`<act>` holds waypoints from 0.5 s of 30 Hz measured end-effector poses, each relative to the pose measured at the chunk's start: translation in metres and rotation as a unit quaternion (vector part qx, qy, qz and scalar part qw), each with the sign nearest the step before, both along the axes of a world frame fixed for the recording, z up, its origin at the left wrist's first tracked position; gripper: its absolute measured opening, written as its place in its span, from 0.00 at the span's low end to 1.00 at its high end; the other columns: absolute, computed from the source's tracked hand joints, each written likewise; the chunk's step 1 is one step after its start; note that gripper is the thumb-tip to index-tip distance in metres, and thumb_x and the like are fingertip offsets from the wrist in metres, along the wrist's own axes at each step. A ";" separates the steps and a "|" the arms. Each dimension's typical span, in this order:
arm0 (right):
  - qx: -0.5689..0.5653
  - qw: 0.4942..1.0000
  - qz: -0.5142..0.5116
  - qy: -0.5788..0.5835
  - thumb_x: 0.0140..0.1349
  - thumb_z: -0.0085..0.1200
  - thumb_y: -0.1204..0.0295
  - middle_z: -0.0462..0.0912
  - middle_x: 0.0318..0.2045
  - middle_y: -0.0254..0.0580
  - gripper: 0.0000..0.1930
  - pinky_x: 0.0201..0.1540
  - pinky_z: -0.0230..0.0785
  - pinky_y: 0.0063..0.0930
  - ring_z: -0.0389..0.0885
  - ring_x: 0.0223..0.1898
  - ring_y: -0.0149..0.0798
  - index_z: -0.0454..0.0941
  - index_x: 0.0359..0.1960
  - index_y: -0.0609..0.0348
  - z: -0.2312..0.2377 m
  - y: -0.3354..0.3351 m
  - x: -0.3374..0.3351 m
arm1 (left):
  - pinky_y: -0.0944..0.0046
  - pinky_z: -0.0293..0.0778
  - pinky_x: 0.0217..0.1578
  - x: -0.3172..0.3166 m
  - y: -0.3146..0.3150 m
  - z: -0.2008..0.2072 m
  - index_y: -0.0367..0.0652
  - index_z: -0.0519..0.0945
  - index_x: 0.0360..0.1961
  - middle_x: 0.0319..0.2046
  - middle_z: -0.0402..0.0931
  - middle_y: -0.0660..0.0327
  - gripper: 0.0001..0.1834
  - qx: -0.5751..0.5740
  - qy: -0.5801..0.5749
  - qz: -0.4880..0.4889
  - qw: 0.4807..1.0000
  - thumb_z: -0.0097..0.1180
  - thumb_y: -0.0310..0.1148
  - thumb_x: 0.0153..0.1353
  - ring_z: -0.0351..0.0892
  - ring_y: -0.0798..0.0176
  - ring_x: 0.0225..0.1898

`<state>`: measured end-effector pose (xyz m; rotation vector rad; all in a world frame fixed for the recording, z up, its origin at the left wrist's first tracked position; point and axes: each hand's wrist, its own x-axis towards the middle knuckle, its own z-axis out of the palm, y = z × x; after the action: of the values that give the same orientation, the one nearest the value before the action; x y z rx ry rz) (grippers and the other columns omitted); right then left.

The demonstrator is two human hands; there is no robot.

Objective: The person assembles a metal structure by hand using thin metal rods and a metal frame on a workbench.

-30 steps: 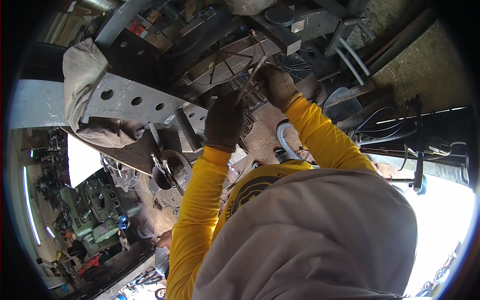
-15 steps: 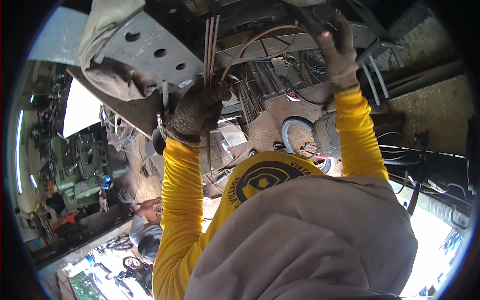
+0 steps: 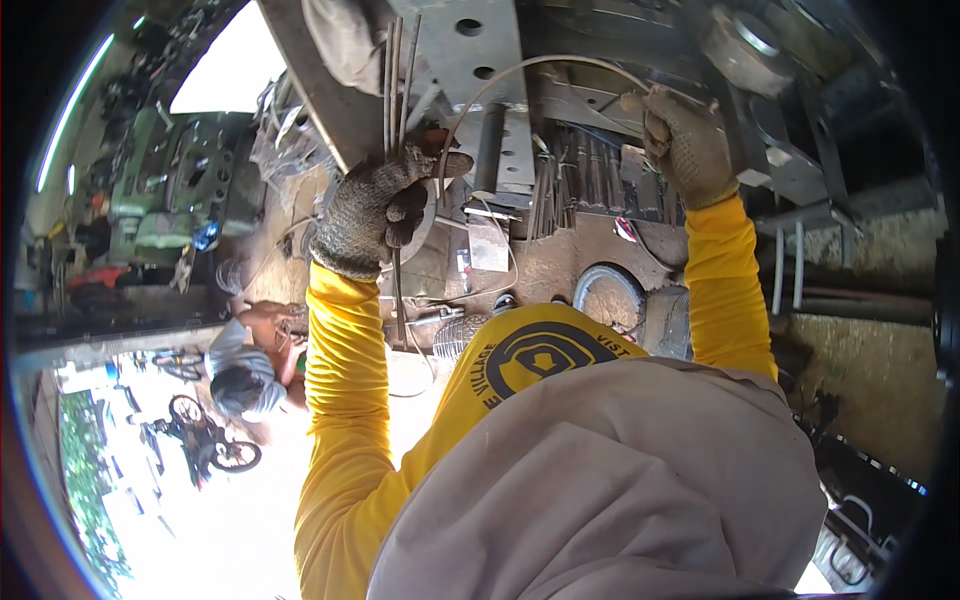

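**Gloved left hand gripping thin rods, brown strand arching to the right hand**

I take as my landmark the grey steel beam pierced with round holes (image 3: 465, 65), which stands at the top of my view. Left of the beam and a little lower is a bulky green metal machine (image 3: 165, 190). Well below and left of the beam, a dark two-wheeled motorcycle (image 3: 205, 430) stands in bright light, and near it I see a dark-haired co-worker in a pale grey top (image 3: 245, 375). Below and right of the beam lies a dark round tyre (image 3: 610, 298).

Nearer my work, the left hand in a dark grey knitted glove (image 3: 370, 210) is just below the beam's left side, its fingers wrapped around several thin, straight metal rods (image 3: 402, 85). Their upper ends rise along the beam's left edge; their lower ends stick out under the fist. The right hand in a brown knitted glove (image 3: 690, 145) is well right of the beam, fingers bent. A thin brown curved strand (image 3: 540, 63) arches across the beam from the left hand to the right fingertips; I cannot tell whether those fingers hold it.
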<state>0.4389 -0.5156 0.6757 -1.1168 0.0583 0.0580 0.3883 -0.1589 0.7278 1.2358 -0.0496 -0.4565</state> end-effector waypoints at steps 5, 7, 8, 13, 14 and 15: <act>0.060 0.988 0.139 -0.023 0.73 0.51 0.59 0.73 0.19 0.27 0.17 0.19 0.62 0.17 0.69 0.18 0.22 0.83 0.45 0.62 -0.015 0.029 0.007 | 0.76 0.61 0.14 -0.028 0.027 -0.017 0.39 0.79 0.55 0.35 0.84 0.64 0.20 0.145 -0.050 0.111 0.982 0.60 0.37 0.64 0.65 0.79 0.16; 0.073 0.978 0.194 -0.021 0.73 0.50 0.57 0.73 0.20 0.27 0.20 0.20 0.63 0.17 0.70 0.19 0.22 0.82 0.48 0.64 -0.014 0.045 0.002 | 0.76 0.63 0.14 -0.044 0.033 -0.022 0.40 0.79 0.55 0.35 0.84 0.64 0.20 0.180 -0.014 0.158 0.971 0.61 0.35 0.64 0.67 0.78 0.17; 0.079 0.973 0.217 -0.013 0.73 0.49 0.55 0.73 0.20 0.27 0.22 0.22 0.64 0.17 0.70 0.20 0.22 0.82 0.49 0.64 -0.013 0.054 -0.003 | 0.76 0.64 0.15 -0.052 0.037 -0.025 0.40 0.79 0.55 0.34 0.84 0.64 0.19 0.196 0.005 0.182 0.963 0.61 0.34 0.63 0.67 0.77 0.17; -0.154 0.959 0.238 0.019 0.74 0.47 0.60 0.70 0.22 0.27 0.20 0.27 0.64 0.19 0.67 0.22 0.23 0.82 0.51 0.65 -0.019 0.085 -0.033 | 0.74 0.65 0.14 -0.107 0.064 -0.064 0.41 0.77 0.53 0.32 0.83 0.66 0.16 0.222 0.013 0.218 0.950 0.57 0.34 0.67 0.69 0.76 0.15; -0.213 0.944 0.251 0.032 0.74 0.46 0.60 0.71 0.22 0.27 0.20 0.27 0.63 0.18 0.67 0.23 0.23 0.82 0.51 0.65 -0.022 0.091 -0.036 | 0.74 0.69 0.19 -0.119 0.071 -0.079 0.40 0.78 0.51 0.32 0.83 0.65 0.13 0.244 -0.039 0.229 0.941 0.55 0.33 0.68 0.73 0.75 0.19; -0.219 0.938 0.268 0.035 0.74 0.48 0.61 0.72 0.22 0.27 0.18 0.26 0.64 0.19 0.68 0.23 0.23 0.82 0.48 0.64 -0.026 0.096 -0.040 | 0.74 0.73 0.24 -0.128 0.077 -0.097 0.39 0.78 0.48 0.32 0.82 0.64 0.11 0.263 -0.089 0.232 0.932 0.53 0.31 0.68 0.76 0.75 0.24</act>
<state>0.3989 -0.4195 0.6494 -1.5510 -0.1805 0.5987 0.2607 -0.0823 0.6304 1.7557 0.2223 0.0717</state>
